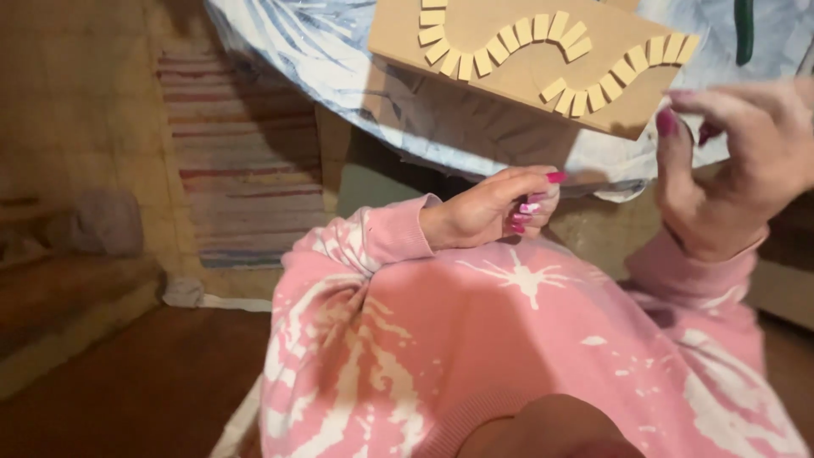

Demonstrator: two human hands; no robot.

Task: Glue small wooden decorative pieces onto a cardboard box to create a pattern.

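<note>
A tan cardboard board (pixel 509 72) lies on the table edge at the top, with a wavy row of small pale card pieces (pixel 500 42) stuck on it. My left hand (pixel 492 212) rests below the table, fingers curled toward the palm, pink nails showing; whether it holds something small I cannot tell. My right hand (pixel 738 161) is raised at the right, blurred, fingers bent and apart, close to the board's near corner. Pink patterned sleeves and lap (pixel 509 356) fill the lower frame.
A blue and white patterned cloth (pixel 339 59) covers the table and hangs over its edge. A striped rug (pixel 237 153) lies on the floor to the left. A dark wooden step or bench (pixel 59 305) sits at lower left.
</note>
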